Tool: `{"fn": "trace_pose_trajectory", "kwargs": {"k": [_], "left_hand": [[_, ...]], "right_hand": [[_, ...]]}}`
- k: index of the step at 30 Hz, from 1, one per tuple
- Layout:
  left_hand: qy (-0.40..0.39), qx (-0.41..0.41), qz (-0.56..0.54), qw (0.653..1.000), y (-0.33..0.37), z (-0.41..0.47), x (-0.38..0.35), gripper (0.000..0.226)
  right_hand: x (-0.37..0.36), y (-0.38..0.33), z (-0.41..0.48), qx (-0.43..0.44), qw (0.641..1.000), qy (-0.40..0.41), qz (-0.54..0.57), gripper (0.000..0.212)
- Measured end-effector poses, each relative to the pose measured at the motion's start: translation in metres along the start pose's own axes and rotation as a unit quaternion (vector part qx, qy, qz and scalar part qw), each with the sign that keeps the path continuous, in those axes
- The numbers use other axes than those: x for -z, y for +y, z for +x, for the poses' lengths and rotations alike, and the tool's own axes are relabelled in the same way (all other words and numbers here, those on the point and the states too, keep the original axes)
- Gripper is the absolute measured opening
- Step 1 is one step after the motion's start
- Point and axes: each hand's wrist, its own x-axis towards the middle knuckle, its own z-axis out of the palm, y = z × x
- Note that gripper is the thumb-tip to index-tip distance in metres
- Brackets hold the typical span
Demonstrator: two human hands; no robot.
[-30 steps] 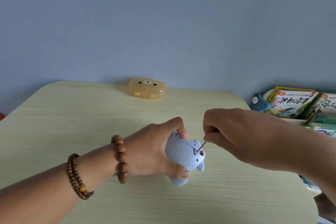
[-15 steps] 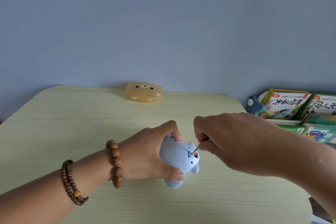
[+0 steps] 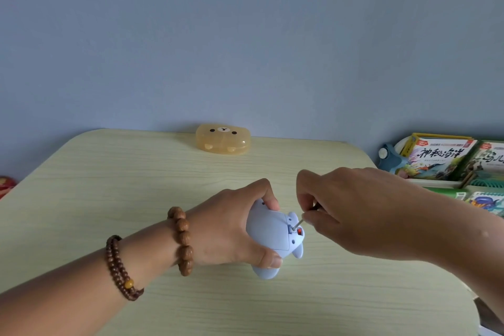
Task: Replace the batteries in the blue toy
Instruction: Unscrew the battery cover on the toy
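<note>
The blue toy (image 3: 272, 237), a pale blue animal shape, is gripped by my left hand (image 3: 231, 229) just above the table, its flat underside turned up. A small red switch shows beside the cover's right edge. My right hand (image 3: 351, 210) pinches a thin metal screwdriver (image 3: 298, 225), most of it hidden in the fingers. Its tip rests on the toy's underside at the edge of the battery cover.
The light wooden table (image 3: 109, 199) has rounded corners. An orange translucent bear-face case (image 3: 223, 139) lies at its far edge by the blue wall. Picture books (image 3: 441, 158) and a teal toy (image 3: 387, 158) sit in a rack to the right, beyond the table.
Both hands and the toy have stayed together with the screwdriver tip on the toy. The view has shifted slightly, and my right fingers have changed their grip a little.
</note>
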Motion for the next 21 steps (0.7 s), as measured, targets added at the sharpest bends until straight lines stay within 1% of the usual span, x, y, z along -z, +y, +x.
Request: {"fn": "trace_pose_trajectory", "kwargs": {"k": [2, 5, 6, 8, 10, 13, 16, 20, 21], "left_hand": [[0.002, -0.003, -0.001, 1.000, 0.000, 0.001, -0.001, 0.059], [0.002, -0.009, -0.007, 1.000, -0.002, 0.001, -0.001, 0.060], [0.001, -0.010, -0.009, 1.000, -0.002, 0.001, -0.001, 0.060], [-0.001, -0.010, -0.010, 1.000, -0.002, 0.000, -0.001, 0.060], [0.002, -0.008, -0.008, 1.000, -0.002, 0.000, -0.001, 0.059], [0.007, -0.005, -0.006, 1.000, -0.003, 0.000, -0.001, 0.058], [0.001, -0.007, 0.001, 1.000, -0.003, 0.001, -0.002, 0.059], [0.000, -0.016, 0.012, 1.000, -0.002, 0.003, -0.002, 0.060], [-0.001, -0.017, 0.014, 1.000, -0.002, 0.003, -0.002, 0.060]], "right_hand": [[-0.001, 0.001, 0.003, -0.006, 1.000, -0.003, -0.014, 0.022], [-0.008, 0.004, 0.007, -0.003, 0.997, 0.007, -0.075, 0.038], [-0.010, 0.004, 0.006, 0.001, 0.997, 0.007, -0.079, 0.041], [-0.008, 0.005, 0.003, -0.005, 0.999, 0.002, -0.036, 0.038], [-0.004, 0.005, -0.002, -0.007, 1.000, -0.005, -0.001, 0.027], [-0.001, 0.003, -0.002, 0.005, 1.000, -0.004, -0.010, 0.016], [-0.003, 0.002, 0.001, 0.018, 0.999, 0.013, -0.032, 0.019], [-0.013, -0.006, 0.008, 0.010, 0.994, 0.045, -0.098, 0.038], [-0.012, -0.007, 0.008, 0.005, 0.995, 0.043, -0.095, 0.041]]}}
